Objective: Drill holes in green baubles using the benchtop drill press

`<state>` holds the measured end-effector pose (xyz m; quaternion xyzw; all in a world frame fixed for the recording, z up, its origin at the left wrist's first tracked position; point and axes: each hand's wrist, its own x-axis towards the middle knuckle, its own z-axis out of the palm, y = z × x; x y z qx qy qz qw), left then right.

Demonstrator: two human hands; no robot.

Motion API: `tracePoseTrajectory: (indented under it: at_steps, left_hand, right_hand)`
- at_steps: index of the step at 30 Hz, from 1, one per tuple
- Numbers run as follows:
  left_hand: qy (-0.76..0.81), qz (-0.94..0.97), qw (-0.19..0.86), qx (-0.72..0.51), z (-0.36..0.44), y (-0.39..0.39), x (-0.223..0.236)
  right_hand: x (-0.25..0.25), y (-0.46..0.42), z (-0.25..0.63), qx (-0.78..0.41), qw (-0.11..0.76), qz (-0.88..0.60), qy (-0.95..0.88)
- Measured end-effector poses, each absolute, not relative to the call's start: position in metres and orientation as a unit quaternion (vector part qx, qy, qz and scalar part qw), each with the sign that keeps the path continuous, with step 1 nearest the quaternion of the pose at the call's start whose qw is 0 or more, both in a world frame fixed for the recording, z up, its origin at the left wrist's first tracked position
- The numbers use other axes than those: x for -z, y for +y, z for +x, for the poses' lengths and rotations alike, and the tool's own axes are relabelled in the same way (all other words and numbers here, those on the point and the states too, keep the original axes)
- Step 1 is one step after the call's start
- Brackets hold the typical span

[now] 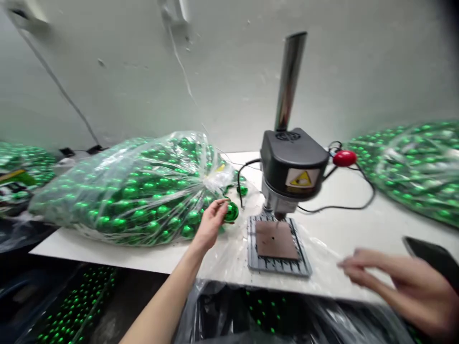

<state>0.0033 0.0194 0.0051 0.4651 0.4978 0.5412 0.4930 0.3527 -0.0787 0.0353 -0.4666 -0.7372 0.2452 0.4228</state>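
My left hand (212, 223) grips a shiny green ball (232, 211) between thumb and fingers, beside the gathered neck of a clear plastic bag (118, 191) full of such balls. To the right of the ball stands a small bench drill (294, 162) with a yellow warning label. Under its chuck, a brown board (276, 240) with a small dark hole lies on the grey slotted base (279, 267). My right hand (401, 282), blurred, hovers over the table's right side. Its fingers stretch toward the drill, and nothing shows in them.
Another bag of green balls (423, 167) rests at the right, near a red bulb-shaped part (344, 158) with black cables. A dark flat object (430, 253) lies beside my right hand. More green balls (79, 306) show below the white table (114, 255).
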Motion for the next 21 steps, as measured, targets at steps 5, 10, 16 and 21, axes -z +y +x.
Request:
tracePoseTrajectory:
  at_steps: [5, 10, 16, 21]
  left_hand:
    - [0.439, 0.219, 0.744, -0.453, 0.02, -0.022, -0.012]
    - [0.488, 0.157, 0.752, -0.414, 0.049, -0.021, -0.001]
    - [0.485, 0.213, 0.727, -0.436, 0.061, -0.003, 0.017]
    - [0.485, 0.342, 0.67, -0.445, 0.066, 0.002, 0.029]
  right_hand:
    - [-0.089, -0.041, 0.352, -0.183, 0.662, -0.427, -0.588]
    - [-0.132, 0.01, 0.333, -0.17, 0.744, -0.363, -0.535]
    - [-0.15, 0.04, 0.3, -0.259, 0.68, -0.357, -0.585]
    - [-0.147, 0.047, 0.29, -0.286, 0.719, -0.342, -0.533]
